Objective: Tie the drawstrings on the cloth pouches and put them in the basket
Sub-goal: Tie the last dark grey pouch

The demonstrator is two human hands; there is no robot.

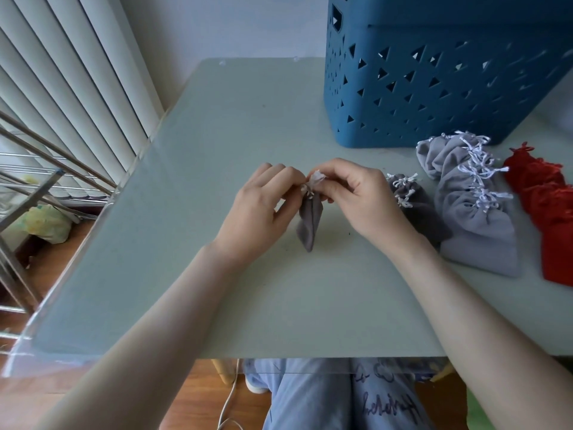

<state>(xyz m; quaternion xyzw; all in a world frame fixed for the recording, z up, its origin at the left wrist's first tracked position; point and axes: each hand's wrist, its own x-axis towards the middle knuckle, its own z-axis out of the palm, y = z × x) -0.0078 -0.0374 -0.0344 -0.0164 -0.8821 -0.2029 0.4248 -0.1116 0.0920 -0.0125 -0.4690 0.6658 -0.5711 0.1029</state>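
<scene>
Pinching the white drawstrings (312, 181) of a dark grey pouch (308, 220) mid-table (217, 119), left hand (263, 203) and right hand (356, 193) both grip its gathered neck.

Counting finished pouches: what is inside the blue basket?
Unclear. Only the perforated side wall of the basket shows; its opening is above the frame. The holes show dark and pale patches, nothing recognisable.

From table centre: table (217, 125) surface passable from 9 to 12 o'clock. Basket (434, 88) blocks 1 o'clock; grey pouches (474, 218) and red pouches (552, 212) obstruct 3 o'clock.
</scene>
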